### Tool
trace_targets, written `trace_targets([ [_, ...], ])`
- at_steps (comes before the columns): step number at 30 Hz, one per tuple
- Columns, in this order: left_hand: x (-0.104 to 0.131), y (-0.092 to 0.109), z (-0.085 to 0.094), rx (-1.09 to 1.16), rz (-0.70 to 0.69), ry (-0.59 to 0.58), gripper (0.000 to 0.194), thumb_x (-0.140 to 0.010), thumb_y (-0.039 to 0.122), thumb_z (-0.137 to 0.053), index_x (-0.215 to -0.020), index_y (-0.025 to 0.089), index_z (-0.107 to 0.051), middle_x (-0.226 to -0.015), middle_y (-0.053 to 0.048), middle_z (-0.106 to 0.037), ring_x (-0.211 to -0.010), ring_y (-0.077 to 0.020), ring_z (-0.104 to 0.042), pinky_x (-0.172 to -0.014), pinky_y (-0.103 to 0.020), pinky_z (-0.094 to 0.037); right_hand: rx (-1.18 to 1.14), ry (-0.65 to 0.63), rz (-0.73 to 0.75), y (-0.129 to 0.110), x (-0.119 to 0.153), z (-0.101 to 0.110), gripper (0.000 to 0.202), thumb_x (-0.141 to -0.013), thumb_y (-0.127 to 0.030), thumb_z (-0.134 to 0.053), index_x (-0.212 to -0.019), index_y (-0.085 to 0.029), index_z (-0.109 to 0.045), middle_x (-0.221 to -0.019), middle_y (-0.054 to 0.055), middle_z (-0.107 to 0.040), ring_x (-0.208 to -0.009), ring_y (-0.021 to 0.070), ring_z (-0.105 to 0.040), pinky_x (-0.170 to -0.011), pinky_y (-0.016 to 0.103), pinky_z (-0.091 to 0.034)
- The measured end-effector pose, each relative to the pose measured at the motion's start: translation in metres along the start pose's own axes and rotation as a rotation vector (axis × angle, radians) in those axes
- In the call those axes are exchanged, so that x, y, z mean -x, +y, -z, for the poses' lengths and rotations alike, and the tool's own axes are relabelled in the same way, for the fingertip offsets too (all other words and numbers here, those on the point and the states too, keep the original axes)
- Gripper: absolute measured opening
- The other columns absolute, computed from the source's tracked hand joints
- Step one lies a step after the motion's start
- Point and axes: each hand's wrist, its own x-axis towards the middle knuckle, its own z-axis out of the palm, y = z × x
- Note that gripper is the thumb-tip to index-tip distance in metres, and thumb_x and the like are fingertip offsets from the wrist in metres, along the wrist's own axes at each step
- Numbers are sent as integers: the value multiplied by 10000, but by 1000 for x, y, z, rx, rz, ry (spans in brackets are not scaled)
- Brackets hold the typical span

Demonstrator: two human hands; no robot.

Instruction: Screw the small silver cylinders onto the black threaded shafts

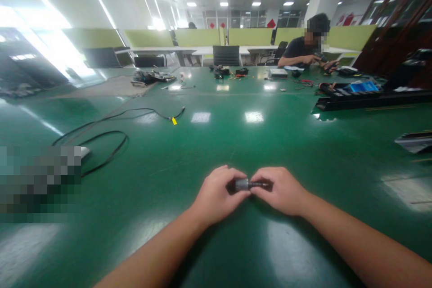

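Between my two hands, just over the green table [168,153], lies a small grey metal cylinder [242,184] with a thin dark shaft [258,184] sticking out to the right. My left hand [215,195] is closed on the cylinder, thumb below and fingers above. The cylinder's left end is hidden inside that hand. My right hand [284,191] pinches around the shaft close to the cylinder, and its tip points toward the palm. The fingertips of both hands almost meet. I cannot tell the part's exact kind.
A black cable [111,119] with a yellow tag [174,121] curves across the left. Electronic parts [153,77] lie at the far side. At the far right, a co-worker [305,51] handles something near a long black frame [357,101]. A blurred-out object [40,180] sits left.
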Motion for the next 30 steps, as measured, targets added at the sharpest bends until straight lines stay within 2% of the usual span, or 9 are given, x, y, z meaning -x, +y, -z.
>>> trace_targets([
  [17, 0, 0, 0, 12, -7, 19, 237, -766, 316, -750, -978, 235, -682, -931, -14, -737, -908, -204, -667, -1071, -451, -407, 27, 6, 5, -1, 1, 1, 75, -833, -208, -674, -892, -198, -718, -839, 21, -718, -750, 170, -641, -710, 278, -461],
  [30, -1, 2, 3, 14, -2, 30, 238, -761, 294, -762, -973, 224, -678, -927, -20, -722, -903, -211, -649, -994, -428, -449, 42, 8, 2, -2, 1, 2, 83, -832, -205, -671, -902, -197, -715, -843, 20, -717, -757, 172, -641, -703, 279, -452],
])
